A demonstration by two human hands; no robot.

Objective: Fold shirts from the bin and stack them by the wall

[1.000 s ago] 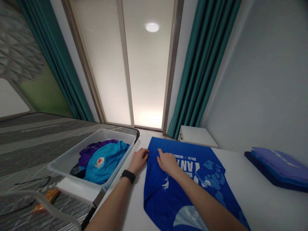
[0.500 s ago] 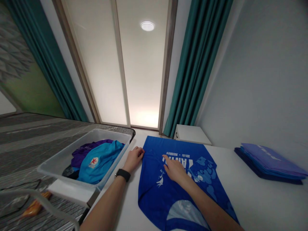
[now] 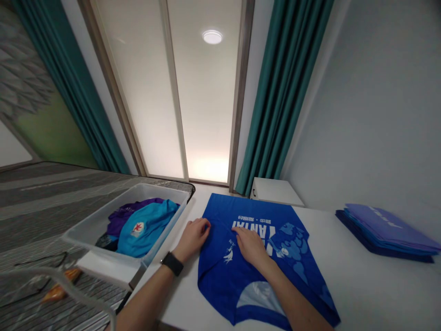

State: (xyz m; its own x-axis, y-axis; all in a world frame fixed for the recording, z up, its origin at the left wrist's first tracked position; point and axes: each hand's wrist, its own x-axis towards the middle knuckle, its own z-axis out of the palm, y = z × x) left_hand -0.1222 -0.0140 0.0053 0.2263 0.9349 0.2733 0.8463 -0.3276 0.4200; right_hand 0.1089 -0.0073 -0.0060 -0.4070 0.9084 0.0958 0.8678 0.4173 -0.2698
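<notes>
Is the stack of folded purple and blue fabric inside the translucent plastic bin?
No, the folded stack lies on the white tabletop, right of the blue printed shirt.

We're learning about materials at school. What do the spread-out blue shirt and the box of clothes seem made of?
The blue shirt looks like thin, smooth cloth, since it lies in soft creases; which fibre, I can't tell. The box is probably smooth plastic: its stiff walls look milky.

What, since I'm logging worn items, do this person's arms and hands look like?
The left hand and right hand are ungloved. A black watch with a broad band circles the left wrist; the right wrist is bare. No sleeves show.
</notes>
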